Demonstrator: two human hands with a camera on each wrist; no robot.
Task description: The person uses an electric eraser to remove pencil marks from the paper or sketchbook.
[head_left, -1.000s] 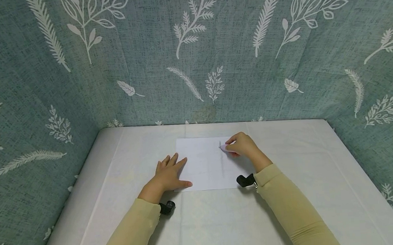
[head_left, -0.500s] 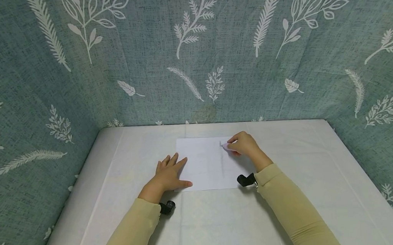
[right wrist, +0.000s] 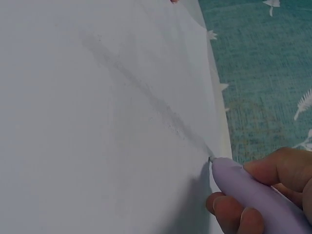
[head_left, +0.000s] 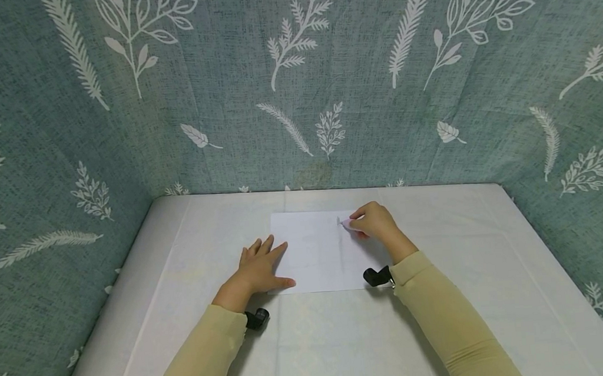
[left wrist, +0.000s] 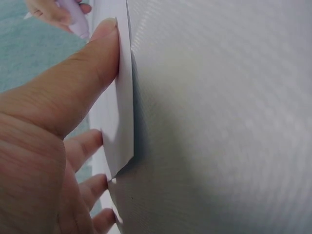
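A white sheet of paper (head_left: 307, 255) lies on the table, with a grey smudged streak (right wrist: 151, 97) and small specks on it. My left hand (head_left: 259, 272) rests with spread fingers on the sheet's left edge; in the left wrist view its thumb (left wrist: 105, 48) lies along the near edge. At the far right part of the sheet, my right hand (head_left: 376, 223) pinches a thick lilac pen-shaped tool, seemingly an electric eraser (right wrist: 253, 192). Its small tip is at the streak's end. My fingers hide the tool's rear part.
White cloth covers the table (head_left: 444, 241) around the sheet. A green leaf-patterned curtain (head_left: 219, 88) rises behind and on both sides. Black wrist cameras (head_left: 376, 277) sit by both sleeves.
My right hand and the electric eraser have shifted slightly to the right, the tip leaving the streak's middle a little. My left hand and the sheet have stayed in place.
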